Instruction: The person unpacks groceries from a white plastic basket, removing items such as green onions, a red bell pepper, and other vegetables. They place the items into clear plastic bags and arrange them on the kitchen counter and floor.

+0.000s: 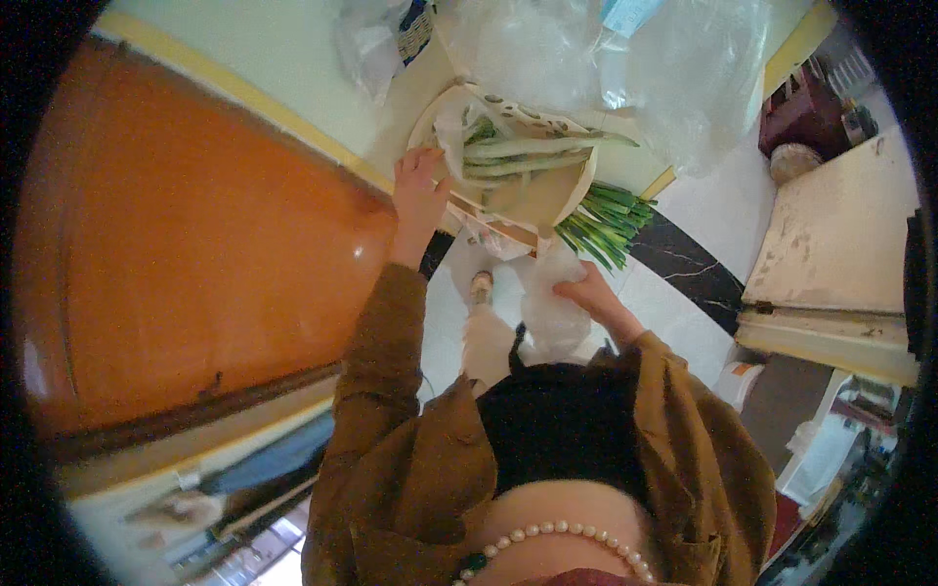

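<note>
A cream plastic basket (579,192) with cut-out holes in its side is in front of me. Inside lie long pale green vegetables (527,150), partly in clear plastic; one end sticks out past the right rim. My left hand (421,182) is at the basket's left rim, fingers curled over it. Lower right of the basket, my right hand (595,294) grips a translucent plastic bag (553,304) that hangs down towards my waist. The bag's contents cannot be made out. Green leafy stalks (608,223), like scallions or garlic greens, jut out beside the basket's right side.
Large clear plastic bags (527,51) lie on the pale surface beyond the basket. A glossy orange-brown panel (220,242) fills the left. At right stands a worn cream cabinet or board (828,227). The white floor (678,308) has a black marbled strip (685,253).
</note>
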Demonstrator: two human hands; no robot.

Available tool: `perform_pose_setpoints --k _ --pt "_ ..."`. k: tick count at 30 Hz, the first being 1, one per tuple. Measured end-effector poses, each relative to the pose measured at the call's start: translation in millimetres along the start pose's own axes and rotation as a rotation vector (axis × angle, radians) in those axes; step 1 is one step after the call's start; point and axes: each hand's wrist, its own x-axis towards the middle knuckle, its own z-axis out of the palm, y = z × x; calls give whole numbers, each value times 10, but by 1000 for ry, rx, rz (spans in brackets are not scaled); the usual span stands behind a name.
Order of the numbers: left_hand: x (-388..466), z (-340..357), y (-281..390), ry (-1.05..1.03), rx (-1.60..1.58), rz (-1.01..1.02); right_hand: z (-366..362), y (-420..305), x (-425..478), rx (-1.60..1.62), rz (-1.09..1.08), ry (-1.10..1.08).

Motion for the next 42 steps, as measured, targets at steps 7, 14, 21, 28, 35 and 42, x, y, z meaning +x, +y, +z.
perform_pose_setpoints --k 7,14,21,28,35,42 --pt "822 1110 -726 -55 335 447 212 -272 353 236 35 367" --pt "1396 1393 -699 -387 -115 361 793 -218 545 288 45 440" --pt "1852 1891 -485 -282 -690 481 965 -204 867 401 27 407" --pt "1660 2056 -556 -1347 -526 36 776 67 1481 377 162 442" --pt "800 1912 -356 -1128 -354 407 726 163 1843 411 -96 414" --pt "102 2612 -829 -804 -224 509 297 192 2223 537 -77 744"
